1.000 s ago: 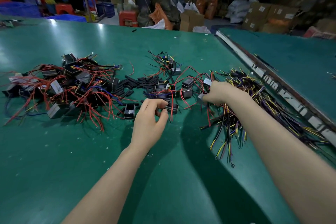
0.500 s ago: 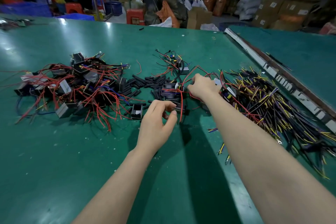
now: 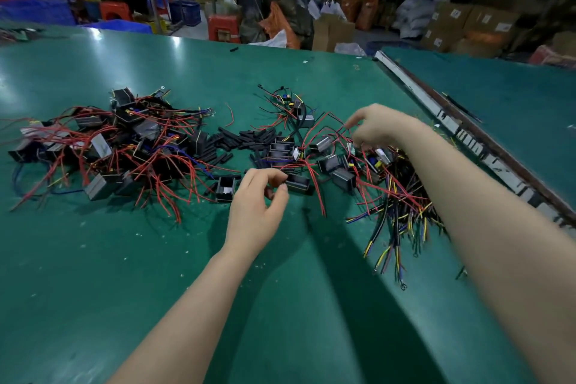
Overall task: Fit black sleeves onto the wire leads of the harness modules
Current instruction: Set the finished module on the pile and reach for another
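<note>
Loose black sleeves (image 3: 246, 140) lie in a heap at the middle of the green table (image 3: 93, 274). Black harness modules with red wire leads (image 3: 290, 150) sit just right of them. My left hand (image 3: 258, 206) hovers in front of the heap, thumb and fingers curled together on a small dark piece that looks like a black sleeve. My right hand (image 3: 378, 131) is over the modules, fingers curled down and pinching a red wire lead (image 3: 338, 131) that loops up from a module (image 3: 322, 143).
A big tangle of modules with red and blue wires (image 3: 109, 150) fills the left side. A bundle of black, yellow and red wires (image 3: 402, 215) lies under my right forearm. A metal rail (image 3: 467, 140) borders the table on the right. Boxes and stools stand beyond.
My right hand moved from the wire bundle left to the modules, then rose slightly with a red lead. My left hand stayed in place, still pinching.
</note>
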The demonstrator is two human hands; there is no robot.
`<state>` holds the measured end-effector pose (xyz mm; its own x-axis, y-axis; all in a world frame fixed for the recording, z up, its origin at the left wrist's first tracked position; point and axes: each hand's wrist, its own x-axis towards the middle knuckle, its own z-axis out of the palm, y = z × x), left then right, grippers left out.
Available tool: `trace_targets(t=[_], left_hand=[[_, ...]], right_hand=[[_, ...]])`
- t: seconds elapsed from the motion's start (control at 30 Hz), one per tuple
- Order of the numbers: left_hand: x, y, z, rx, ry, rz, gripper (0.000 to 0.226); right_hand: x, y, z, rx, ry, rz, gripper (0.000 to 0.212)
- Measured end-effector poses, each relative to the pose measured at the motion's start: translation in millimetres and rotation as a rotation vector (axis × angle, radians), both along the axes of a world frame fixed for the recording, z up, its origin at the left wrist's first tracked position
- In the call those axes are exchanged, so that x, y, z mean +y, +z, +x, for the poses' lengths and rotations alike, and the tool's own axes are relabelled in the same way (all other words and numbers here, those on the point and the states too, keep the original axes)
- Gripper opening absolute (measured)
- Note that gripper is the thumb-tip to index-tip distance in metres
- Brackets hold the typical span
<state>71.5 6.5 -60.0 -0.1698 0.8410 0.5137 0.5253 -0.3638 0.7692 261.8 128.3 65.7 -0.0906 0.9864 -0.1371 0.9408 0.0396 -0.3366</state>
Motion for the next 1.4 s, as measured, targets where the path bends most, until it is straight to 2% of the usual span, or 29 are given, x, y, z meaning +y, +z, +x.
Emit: trace_targets(t=[0.1,0.2,0.3,0.4,0.47,0.53,0.6,0.73,0.83,0.9,0.97,1.13,1.27,1.33,1.4], left_hand=[[-0.3,0.3,-1.6,-0.042,0.038,0.005,0.019],[-1.2,1.6,-1.6,-0.108,0.078,0.026,0.025],[-0.2,2.1,-0.8,-0.120,0.098,0.034,0.024],[0.1,2.4,-1.3,-0.112,0.101,0.027,0.022],[-0.2,2.6,-3.8,-0.125,0.114,0.029,0.022],[0.2,3.4,-5.6,-0.155,0.136,0.033,0.022],[1.2,4.6,-6.1,-0.188,0.153,0.024,0.021],[1.3,5.8,-5.0,-0.226,0.145,0.003,0.020],[-0.4,6.3,-6.5,-0.251,0.159,-0.006,0.019],[-1.3,6.4,-7.5,-0.269,0.159,-0.019,0.018],[-2.1,6.2,-7.8,-0.269,0.163,-0.032,0.018],[-0.4,3.5,-7.4,-0.111,0.109,-0.025,0.016],[0.7,1.6,-4.4,-0.018,0.053,-0.032,0.016],[4.3,0.1,-3.7,0.066,0.007,-0.117,0.017],[10.4,-1.0,-4.1,0.194,-0.007,-0.197,0.021]], right_hand=[[-5.1,-12.1,-13.9,-0.110,0.093,0.106,0.027],[-5.7,-34.7,-40.9,-0.037,0.127,0.205,0.020],[-6.5,-63.0,-69.6,-0.080,0.069,0.179,0.036],[-6.5,-79.1,-81.2,-0.140,-0.005,0.188,0.033],[0.0,-71.8,-76.3,-0.072,-0.043,0.173,0.030],[7.3,-48.0,-64.0,0.101,-0.112,0.225,0.036],[10.1,-13.6,-46.4,0.359,-0.181,0.330,0.039],[-9.0,44.5,-20.4,1.005,-0.132,0.447,0.016],[-22.6,59.3,-19.4,1.233,-0.024,0.476,0.007],[-27.0,63.6,-22.7,1.232,0.027,0.546,0.008],[-28.1,71.5,-24.5,1.151,0.075,0.646,0.011],[-22.8,101.3,-16.7,1.081,0.040,0.783,0.015],[-28.8,79.0,-17.6,0.873,0.043,0.569,0.022],[-38.2,47.5,-19.7,0.850,0.072,0.407,0.024],[-48.5,10.3,-20.7,0.804,0.062,0.315,0.016]])
